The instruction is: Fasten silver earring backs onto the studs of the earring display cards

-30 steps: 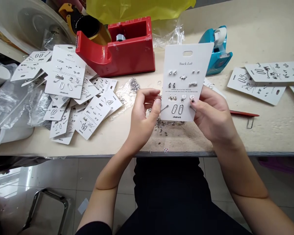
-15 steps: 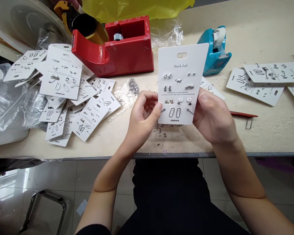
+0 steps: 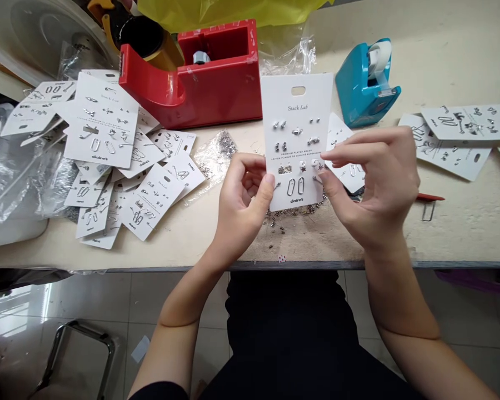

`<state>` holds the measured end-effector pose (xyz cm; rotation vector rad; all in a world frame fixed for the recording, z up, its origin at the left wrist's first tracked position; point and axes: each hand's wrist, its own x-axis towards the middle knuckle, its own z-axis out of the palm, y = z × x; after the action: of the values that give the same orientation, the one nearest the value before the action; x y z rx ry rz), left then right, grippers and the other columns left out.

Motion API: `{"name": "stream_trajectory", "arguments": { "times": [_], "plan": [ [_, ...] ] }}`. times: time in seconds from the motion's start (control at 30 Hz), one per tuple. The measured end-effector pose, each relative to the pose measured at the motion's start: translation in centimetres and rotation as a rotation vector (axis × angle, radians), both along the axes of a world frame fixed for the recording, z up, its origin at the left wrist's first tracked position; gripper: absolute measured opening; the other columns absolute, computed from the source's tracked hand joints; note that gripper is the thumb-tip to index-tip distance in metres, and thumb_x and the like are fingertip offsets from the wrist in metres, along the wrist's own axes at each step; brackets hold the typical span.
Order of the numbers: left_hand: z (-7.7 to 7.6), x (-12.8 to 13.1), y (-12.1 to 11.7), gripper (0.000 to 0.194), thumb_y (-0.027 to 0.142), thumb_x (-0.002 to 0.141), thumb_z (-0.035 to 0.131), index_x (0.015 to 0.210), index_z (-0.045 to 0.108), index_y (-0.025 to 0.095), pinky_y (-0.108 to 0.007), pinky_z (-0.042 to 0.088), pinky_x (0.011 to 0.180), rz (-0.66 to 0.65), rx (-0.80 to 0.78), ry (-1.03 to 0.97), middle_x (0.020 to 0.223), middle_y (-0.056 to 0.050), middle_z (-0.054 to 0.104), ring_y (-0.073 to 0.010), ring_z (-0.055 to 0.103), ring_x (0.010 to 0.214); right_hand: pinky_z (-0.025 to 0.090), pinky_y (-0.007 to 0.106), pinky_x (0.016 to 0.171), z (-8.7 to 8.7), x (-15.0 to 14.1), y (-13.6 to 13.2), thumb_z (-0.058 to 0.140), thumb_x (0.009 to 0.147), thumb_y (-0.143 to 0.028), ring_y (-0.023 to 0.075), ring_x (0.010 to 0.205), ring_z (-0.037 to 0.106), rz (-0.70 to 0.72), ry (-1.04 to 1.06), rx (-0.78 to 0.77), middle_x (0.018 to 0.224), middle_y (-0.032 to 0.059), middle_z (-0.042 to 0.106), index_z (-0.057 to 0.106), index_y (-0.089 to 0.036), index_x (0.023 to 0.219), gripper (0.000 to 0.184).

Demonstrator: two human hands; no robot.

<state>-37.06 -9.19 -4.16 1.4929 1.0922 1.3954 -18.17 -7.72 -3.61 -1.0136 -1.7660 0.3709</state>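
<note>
Card (image 3: 296,116) was pinched upright at its edge by the left hand (image 3: 242,194). Right of this grip, the right hand (image 3: 375,186) was held with fingertips parted near a star stud (image 3: 320,166); contact could not be determined. Steady edge support, without stud pressure, was judged best.

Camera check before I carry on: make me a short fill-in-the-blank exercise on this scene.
The held card is gripped by the person's ______ hand.
Its heading reads "Stack ______".
The brand name printed at its bottom is ______.
The larger tape dispenser is coloured ______.

Missing words: left; Lab; claire's; red.
</note>
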Motion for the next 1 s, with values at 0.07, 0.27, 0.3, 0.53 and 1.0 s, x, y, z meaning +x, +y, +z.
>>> {"name": "stream_trajectory", "arguments": {
  "times": [0.07,0.27,0.3,0.53,1.0],
  "plan": [
    [0.1,0.05,-0.09,0.014,0.036,0.097,0.065,0.099,0.058,0.023,-0.019,0.055,0.068,0.005,-0.008,0.008,0.091,0.001,0.061,-0.0074,0.06,0.078,0.058,0.04,0.078,0.08,0.09,0.12,0.069,0.086,-0.01,0.024,0.098,0.06,-0.006,-0.033,0.049,0.102,0.0079,0.058,0.069,-0.03,0.108,0.029],
    [0.33,0.14,-0.2,0.013,0.035,0.097,0.064,0.098,0.058,0.023,-0.019,0.055,0.068,0.004,-0.013,0.009,0.091,0.001,0.061,-0.0071,0.06,0.078,0.058,0.035,0.074,0.29,-0.1,0.08,0.07,0.084,-0.006,0.021,0.094,0.06,0.01,-0.037,0.075,0.1,0.0072,0.057,0.07,-0.028,0.104,0.03],
    [0.36,0.14,-0.22,0.014,0.035,0.097,0.065,0.098,0.059,0.023,-0.018,0.055,0.068,-0.001,-0.016,0.004,0.091,0.001,0.061,-0.0068,0.06,0.078,0.058,0.036,0.075,0.3,-0.12,0.03,0.07,0.085,-0.008,0.0214,0.095,0.06,0.005,-0.042,0.066,0.101,0.0072,0.057,0.071,-0.029,0.106,0.03],
    [0.41,0.15,-0.36,0.012,0.034,0.097,0.064,0.099,0.059,0.024,-0.019,0.055,0.068,-0.005,-0.039,-0.001,0.093,0.0,0.062,-0.0071,0.061,0.078,0.059,0.039,0.077,0.23,-0.07,-0.18,0.071,0.086,-0.013,0.0235,0.097,0.061,-0.005,-0.082,0.053,0.102,0.008,0.057,0.071,-0.031,0.11,0.03],
    [0.5,0.1,-0.26,0.005,0.027,0.098,0.063,0.1,0.06,0.023,-0.016,0.056,0.069,0.006,-0.006,0.008,0.091,0.001,0.062,-0.0054,0.062,0.079,0.055,0.036,0.075,0.03,-0.01,0.15,0.071,0.086,-0.005,0.0197,0.087,0.066,-0.108,-0.208,0.239,0.093,0.0047,0.062,0.068,-0.025,0.103,0.026]
  ]
}}
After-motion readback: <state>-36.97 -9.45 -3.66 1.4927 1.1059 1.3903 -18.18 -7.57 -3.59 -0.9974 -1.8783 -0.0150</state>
